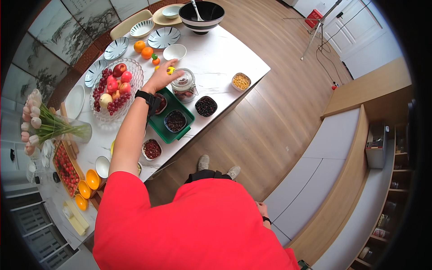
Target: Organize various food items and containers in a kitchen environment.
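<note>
My left hand (162, 77) reaches across the table with its fingers spread. Its thumb is beside the lid of a clip-top glass jar (184, 88) with dark reddish contents; whether they touch I cannot tell. Partly hidden under the fingers is a yellow lemon (170, 70). Below the wrist lies a green tray (169, 98) carrying a bowl of dark dried berries (175, 121) and another of dark red pieces (161, 104), partly covered by my wristband. Black berries fill a bowl (206, 106) right of the tray. My right hand (262, 209) hangs at my side, mostly hidden by the red shirt.
A glass fruit platter (136, 72) and a vase of tulips (76, 130) stand left of my arm. Yellow kernels fill a bowl (241, 82) near the table edge. A large black-and-white bowl (201, 20) stands at the far end. Cabinets (310, 182) line the right.
</note>
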### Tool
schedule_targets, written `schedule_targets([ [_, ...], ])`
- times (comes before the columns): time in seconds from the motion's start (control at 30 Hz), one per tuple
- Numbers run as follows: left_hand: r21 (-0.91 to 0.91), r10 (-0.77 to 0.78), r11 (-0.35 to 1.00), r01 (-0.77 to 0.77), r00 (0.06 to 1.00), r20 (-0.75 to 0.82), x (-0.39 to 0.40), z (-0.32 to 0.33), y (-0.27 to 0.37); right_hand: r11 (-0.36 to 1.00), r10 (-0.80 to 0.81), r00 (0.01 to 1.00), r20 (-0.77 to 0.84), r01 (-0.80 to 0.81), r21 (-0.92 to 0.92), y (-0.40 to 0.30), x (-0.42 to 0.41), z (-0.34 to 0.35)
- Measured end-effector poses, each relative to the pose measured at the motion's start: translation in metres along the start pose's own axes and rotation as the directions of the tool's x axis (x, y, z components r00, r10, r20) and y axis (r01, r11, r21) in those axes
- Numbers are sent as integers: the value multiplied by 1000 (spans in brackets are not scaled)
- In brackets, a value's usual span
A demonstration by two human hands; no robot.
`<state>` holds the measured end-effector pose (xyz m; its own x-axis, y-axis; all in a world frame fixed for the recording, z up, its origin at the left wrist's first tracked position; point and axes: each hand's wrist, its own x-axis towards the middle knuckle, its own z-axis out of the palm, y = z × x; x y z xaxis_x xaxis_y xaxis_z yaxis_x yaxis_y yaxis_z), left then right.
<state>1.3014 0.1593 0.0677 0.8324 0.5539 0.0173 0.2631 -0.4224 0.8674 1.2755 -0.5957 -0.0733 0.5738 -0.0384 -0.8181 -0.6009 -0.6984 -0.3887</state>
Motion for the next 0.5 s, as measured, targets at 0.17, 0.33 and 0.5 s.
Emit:
schedule_targets([
  [0.17, 484, 200, 818, -312, 942, 268, -12, 3, 43, 999, 45, 999, -15, -45, -5, -5, 0, 6],
  [0.33, 521, 89, 812, -263, 938, 336, -2, 5, 49, 998, -53, 998, -17, 52, -43, -18, 16, 9],
  [0.5, 546, 98, 802, -243, 954, 282, 3, 4, 59, 971, -236, 970, -50, 233, -60, -40, 3, 13],
])
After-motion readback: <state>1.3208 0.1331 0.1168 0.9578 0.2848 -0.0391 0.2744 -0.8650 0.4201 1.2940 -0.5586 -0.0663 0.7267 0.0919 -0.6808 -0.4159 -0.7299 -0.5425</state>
